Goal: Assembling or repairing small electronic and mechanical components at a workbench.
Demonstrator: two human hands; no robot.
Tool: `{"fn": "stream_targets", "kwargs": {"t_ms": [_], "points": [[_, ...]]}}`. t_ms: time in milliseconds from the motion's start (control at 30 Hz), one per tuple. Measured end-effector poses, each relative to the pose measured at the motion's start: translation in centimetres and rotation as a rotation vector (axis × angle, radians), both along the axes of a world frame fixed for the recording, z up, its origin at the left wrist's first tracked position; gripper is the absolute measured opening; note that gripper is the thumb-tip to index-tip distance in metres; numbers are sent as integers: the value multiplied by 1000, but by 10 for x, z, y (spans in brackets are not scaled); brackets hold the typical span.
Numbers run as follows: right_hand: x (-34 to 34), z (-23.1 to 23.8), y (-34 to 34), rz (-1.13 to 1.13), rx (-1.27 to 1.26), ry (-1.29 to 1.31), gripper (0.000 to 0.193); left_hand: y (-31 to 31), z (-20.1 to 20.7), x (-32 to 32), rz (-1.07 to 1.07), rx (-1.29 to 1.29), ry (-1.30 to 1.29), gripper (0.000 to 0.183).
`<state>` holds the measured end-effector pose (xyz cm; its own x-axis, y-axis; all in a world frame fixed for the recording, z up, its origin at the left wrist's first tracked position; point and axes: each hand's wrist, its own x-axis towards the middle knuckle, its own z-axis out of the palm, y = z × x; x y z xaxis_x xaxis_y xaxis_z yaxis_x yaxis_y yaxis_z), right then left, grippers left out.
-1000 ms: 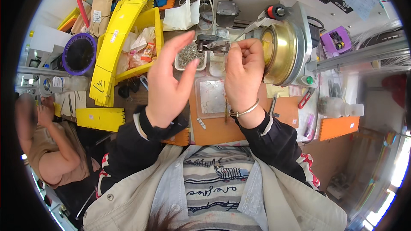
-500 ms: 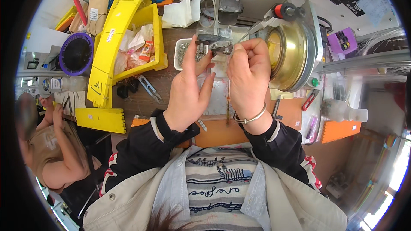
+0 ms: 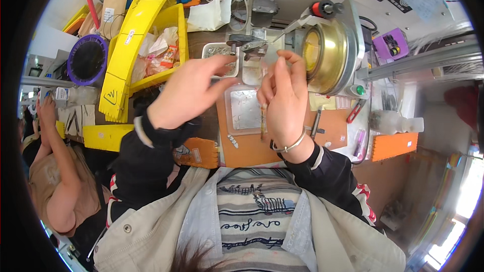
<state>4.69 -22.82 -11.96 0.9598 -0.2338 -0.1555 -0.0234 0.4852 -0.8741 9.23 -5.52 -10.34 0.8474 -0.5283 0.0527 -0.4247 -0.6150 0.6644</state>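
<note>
My left hand has its thumb and fingers apart, fingertips at the near edge of a white tray of small metal pieces. My right hand is curled beside the brass-coloured wheel. Below its fingers hangs a thin brown stick-like tool, its lower end blurred. Thumb and index finger are close together at the top; anything fine between them is too small to make out. Just beyond both hands is a dark metal clamp-like part of the machine. A clear shallow tray lies between my hands.
A yellow bin of plastic packets stands left, a long yellow card leaning across it. Red-handled snips and a dark pen-like tool lie right. An orange card lies near my left sleeve. Another person sits far left.
My left hand has moved away from the machine's metal part, left and toward me, its fingers now by the white tray. My right hand has drawn slightly back from the metal part.
</note>
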Motion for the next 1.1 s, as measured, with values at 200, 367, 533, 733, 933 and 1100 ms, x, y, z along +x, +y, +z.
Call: {"fn": "stream_targets", "kwargs": {"t_ms": [200, 367, 533, 733, 933, 1100], "points": [[-16, -21, -11, 236, -59, -48, 27, -16, 54, -8, 177, -198, -30, 28], [-12, -22, -3, 198, -470, -243, 14, -58, 38, -1, -40, -127, -481, 27], [-11, -29, -15, 216, -516, -254, 17, -80, 31, 7, -58, 131, -481, 22], [-10, -17, -19, 264, -396, -125, 18, -72, 36, 12, -51, -210, -278, 10], [-14, -15, -18, 183, -1, 91, 23, -41, 41, 12, 173, -463, 98, 2], [-11, -18, -22, 259, 96, 130, 11, -20, 21, 15, 268, -503, 71, 5]]}}
